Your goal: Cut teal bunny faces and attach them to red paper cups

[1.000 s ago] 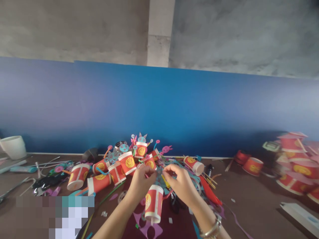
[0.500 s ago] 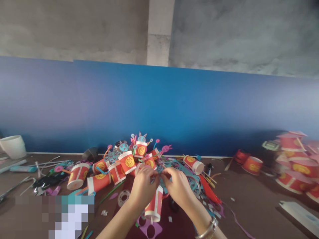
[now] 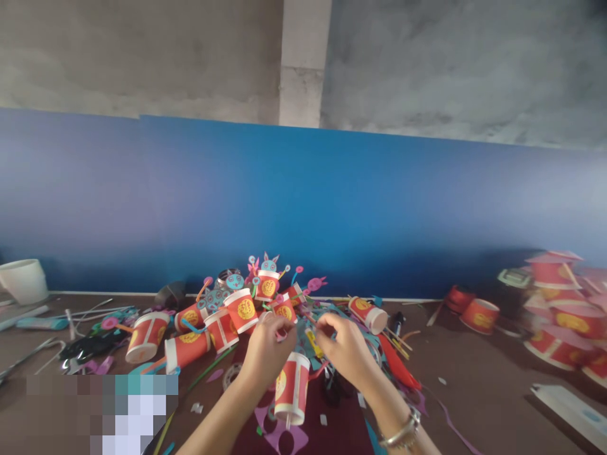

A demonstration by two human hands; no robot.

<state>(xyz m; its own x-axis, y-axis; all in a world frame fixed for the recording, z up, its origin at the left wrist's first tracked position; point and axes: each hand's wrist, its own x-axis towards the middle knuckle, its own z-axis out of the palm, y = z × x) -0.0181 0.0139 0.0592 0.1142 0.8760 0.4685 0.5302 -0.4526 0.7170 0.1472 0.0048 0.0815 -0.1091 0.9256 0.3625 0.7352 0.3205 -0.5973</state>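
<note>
A: Where is the red cup (image 3: pixel 292 395)?

B: Between the forearms, on the wearer's side of both hands. Its long axis runs away from the wearer, the far end leaning a little to the right. A white rim is at that far end, and a thin pale stick pokes out of the near end.

A: Which hand is nearer?

B: The left hand (image 3: pixel 269 344); its wrist is just beside the rim. The right hand (image 3: pixel 345 344) is a little further off, beyond the cup and to its right.

A: Are they gripping anything?

B: Thumb and fingers curl toward each other on both, but I can't tell whether something small is pinched there. Neither is clasped round the cup.

A: What differs from half a second ago?

B: Then the fingertips nearly meet and the left hand covers part of the rim. Now there is a clear gap between the hands, showing the whole rim and a yellow piece (image 3: pixel 313 343). The cup lies in nearly the same place.

A: And around it?

B: A purple cut-out scrap (image 3: pixel 301 436) by its near end, a heap of decorated cups (image 3: pixel 243 309) beyond and to the left, a red pointed thing (image 3: pixel 399 363) on the right. Well apart, a blurred stack of cups (image 3: pixel 569 319) stands at the right of the brown surface (image 3: pixel 478 379).
</note>
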